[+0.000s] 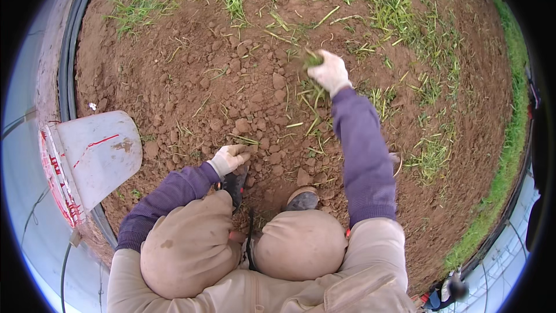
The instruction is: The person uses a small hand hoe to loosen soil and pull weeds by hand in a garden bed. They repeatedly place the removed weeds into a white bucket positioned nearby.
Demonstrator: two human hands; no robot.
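My right hand (331, 71), in a pale glove, is stretched out over the soil and closed around a small bunch of green stalks (312, 59). The bunch is blurred. Loose cut stems (315, 95) are scattered on the ground just below that hand. My left hand (229, 159), gloved too, is low over the clods, in front of my left shoe (234, 186). Its fingers are bent, and whether anything is between them is hidden. A few green stems (246, 139) lie right beyond its fingertips.
A whitish plastic bucket (102, 143) with red marks lies on its side at the left, by black hoses (69, 61). Green clippings (397, 11) litter the brown soil (182, 78). A grass strip (504, 148) borders the right. Another person (449, 289) shows at the lower right.
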